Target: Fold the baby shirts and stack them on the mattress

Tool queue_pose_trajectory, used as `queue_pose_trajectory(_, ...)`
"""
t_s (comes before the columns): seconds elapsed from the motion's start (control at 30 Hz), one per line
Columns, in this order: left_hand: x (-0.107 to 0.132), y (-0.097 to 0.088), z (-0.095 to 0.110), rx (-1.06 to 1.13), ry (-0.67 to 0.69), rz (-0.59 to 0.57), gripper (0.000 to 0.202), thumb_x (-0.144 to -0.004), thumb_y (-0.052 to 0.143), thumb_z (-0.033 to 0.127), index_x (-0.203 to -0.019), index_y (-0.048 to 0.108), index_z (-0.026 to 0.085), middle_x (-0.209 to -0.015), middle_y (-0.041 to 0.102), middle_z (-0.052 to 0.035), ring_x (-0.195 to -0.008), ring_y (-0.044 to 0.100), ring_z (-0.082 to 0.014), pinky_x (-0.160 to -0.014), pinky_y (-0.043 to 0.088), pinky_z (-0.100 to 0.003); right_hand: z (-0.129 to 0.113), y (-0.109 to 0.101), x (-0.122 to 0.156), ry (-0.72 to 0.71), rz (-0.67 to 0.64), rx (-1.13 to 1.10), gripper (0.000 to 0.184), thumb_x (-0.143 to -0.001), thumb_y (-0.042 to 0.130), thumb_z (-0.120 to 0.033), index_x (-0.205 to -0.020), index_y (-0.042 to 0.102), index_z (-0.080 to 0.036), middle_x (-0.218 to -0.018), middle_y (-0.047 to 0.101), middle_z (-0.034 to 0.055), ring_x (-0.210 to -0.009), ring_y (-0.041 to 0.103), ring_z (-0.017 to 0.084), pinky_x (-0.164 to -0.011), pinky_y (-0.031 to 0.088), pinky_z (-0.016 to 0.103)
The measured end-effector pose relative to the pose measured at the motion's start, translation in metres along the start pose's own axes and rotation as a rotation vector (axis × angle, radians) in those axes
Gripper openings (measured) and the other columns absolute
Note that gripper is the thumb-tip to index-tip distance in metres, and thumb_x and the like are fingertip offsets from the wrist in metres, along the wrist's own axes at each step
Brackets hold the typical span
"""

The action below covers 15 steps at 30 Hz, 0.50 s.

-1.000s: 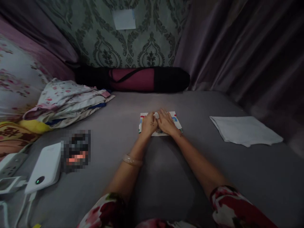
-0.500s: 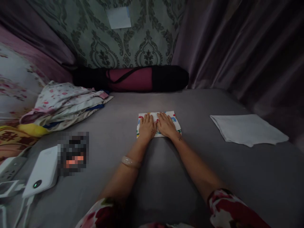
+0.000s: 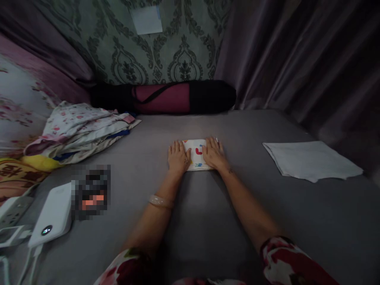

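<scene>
A small folded white cloth (image 3: 196, 155) with red, blue and yellow prints lies on the grey bed sheet (image 3: 202, 217), in the middle of the head view. My left hand (image 3: 178, 157) lies flat at its left edge, fingers stretched out and pointing away from me. Over the cloth's right side rests my right hand (image 3: 214, 153), also flat with fingers extended, hiding that part of it. Neither hand grips anything. A pale bangle (image 3: 160, 201) is on my left wrist.
At right lies a folded white cloth (image 3: 311, 160). Piled fabrics (image 3: 89, 130) are at left, near a white power bank (image 3: 52, 213) with cables and a power strip (image 3: 14, 211). A long maroon-and-black bag (image 3: 163, 98) lies along the patterned wall (image 3: 160, 51).
The printed cloth is now folded narrower, its left and right edges closer together. My hands have spread apart, the left one leftward and the right one slightly rightward.
</scene>
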<state>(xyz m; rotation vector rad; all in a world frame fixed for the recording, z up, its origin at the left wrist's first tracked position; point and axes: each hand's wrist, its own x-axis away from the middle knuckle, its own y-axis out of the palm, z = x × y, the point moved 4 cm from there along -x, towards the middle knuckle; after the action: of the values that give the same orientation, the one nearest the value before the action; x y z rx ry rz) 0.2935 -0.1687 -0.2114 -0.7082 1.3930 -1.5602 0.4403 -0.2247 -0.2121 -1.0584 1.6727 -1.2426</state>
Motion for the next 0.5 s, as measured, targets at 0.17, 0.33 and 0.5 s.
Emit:
queue_pose_trajectory(0.17,-0.003,0.004,-0.009,0.022,-0.057,-0.100,0.067,-0.098,0.021,0.046,-0.148,0.031,0.004,-0.155,0.028,-0.0190,-0.145,0.022,-0.0302,-0.118,0.015,-0.046,0.014,0.007,-0.002,0.063,-0.044,0.007,0.063,-0.099,0.023,-0.039,-0.149,0.028,0.000,-0.157,0.023,0.0176,-0.145,0.017,0.029,-0.117,0.014,0.046)
queue_pose_trajectory(0.33,-0.005,0.008,-0.012,0.028,-0.055,-0.119,0.068,-0.097,0.021,0.047,-0.148,0.030,0.003,-0.156,0.026,-0.0199,-0.145,0.021,-0.0308,-0.118,0.015,-0.048,0.012,0.009,0.001,0.057,-0.053,-0.012,0.064,-0.099,0.024,-0.039,-0.149,0.027,0.001,-0.157,0.022,0.0177,-0.145,0.015,0.029,-0.117,0.014,0.045)
queue_pose_trajectory(0.5,-0.006,0.008,-0.013,0.044,-0.053,-0.139,0.067,-0.097,0.022,0.045,-0.148,0.031,0.002,-0.156,0.025,-0.0200,-0.145,0.021,-0.0317,-0.118,0.016,-0.048,0.016,0.001,-0.002,0.039,0.011,-0.085,0.056,-0.099,0.031,-0.033,-0.146,0.036,-0.001,-0.153,0.031,0.0189,-0.142,0.025,0.027,-0.116,0.022,0.042)
